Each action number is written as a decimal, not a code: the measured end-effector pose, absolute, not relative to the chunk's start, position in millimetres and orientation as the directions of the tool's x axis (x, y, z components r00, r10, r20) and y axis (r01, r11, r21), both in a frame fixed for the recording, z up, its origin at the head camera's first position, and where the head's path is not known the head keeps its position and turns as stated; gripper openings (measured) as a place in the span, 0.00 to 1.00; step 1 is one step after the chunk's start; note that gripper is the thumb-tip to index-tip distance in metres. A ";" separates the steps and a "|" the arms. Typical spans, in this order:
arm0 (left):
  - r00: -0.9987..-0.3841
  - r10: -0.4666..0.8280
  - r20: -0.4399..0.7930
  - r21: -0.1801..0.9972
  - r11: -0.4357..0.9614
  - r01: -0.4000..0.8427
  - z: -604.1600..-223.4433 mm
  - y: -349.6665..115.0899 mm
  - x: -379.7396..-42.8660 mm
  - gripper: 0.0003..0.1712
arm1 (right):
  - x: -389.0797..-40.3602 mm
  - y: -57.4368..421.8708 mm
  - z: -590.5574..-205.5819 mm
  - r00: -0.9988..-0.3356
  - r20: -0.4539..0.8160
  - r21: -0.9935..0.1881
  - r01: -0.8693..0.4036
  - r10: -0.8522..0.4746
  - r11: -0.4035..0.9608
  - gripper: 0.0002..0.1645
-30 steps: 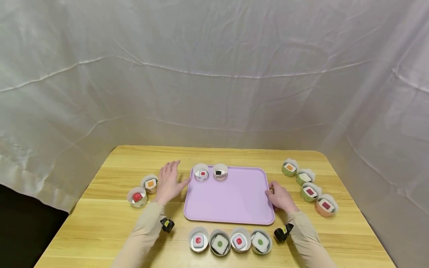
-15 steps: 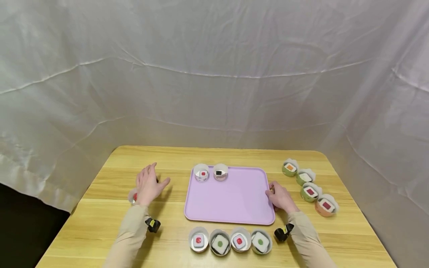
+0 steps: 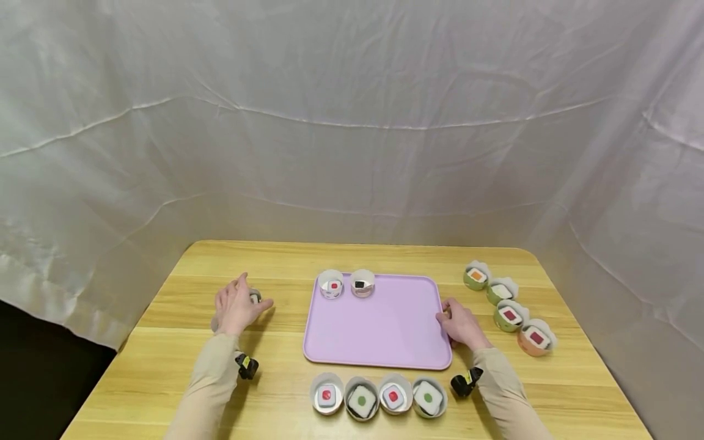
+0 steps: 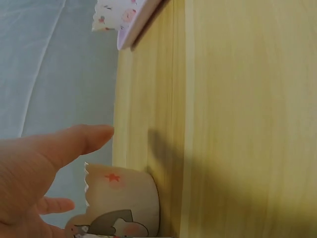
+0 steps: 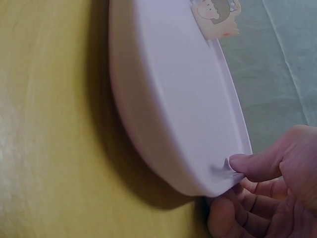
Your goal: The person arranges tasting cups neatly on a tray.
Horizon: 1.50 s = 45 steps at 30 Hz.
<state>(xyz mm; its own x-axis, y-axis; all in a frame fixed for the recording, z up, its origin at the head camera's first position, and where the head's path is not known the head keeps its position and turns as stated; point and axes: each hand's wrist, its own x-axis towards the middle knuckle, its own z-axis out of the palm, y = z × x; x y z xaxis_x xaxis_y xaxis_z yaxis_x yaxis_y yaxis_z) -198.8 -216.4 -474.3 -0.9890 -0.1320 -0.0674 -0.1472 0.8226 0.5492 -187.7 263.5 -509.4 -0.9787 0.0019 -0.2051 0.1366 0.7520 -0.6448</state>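
On the left of the table my left hand is over two paper baking cups, its thumb and fingers spread apart. One paper cup shows between thumb and fingers; the hand mostly covers the other. In the left wrist view the thumb stands above the printed cup, apart from it. My right hand pinches the right edge of a lilac tray, thumb on top and fingers beneath in the right wrist view. Two white cups with small square pieces sit at the tray's far left.
Several cups with square white pieces, such as the near-left cup, stand in a row before the tray. A slanting row of green and orange cups lines the right side. A pale curtain hangs behind the wooden table.
My left hand has moved left, away from the tray's left edge to the two cups at the table's left. The right hand stays at the tray's edge.
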 end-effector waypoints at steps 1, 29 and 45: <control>-0.988 -0.135 -0.074 0.544 0.825 -0.153 -474.4 -216.8 -198.9 0.58 | -187.8 263.5 -509.6 -0.979 -0.203 -0.645 0.135 0.002 0.752 0.12; -0.984 -0.128 -0.126 0.474 0.863 -0.173 -479.5 -223.5 -206.0 0.54 | -187.8 248.1 -500.2 -0.989 -0.138 -0.401 0.097 0.045 0.911 0.11; -0.973 -0.098 -0.207 0.484 0.854 -0.189 -475.2 -226.0 -214.7 0.53 | -189.8 246.8 -498.0 -0.983 -0.172 -0.374 0.131 0.070 0.918 0.14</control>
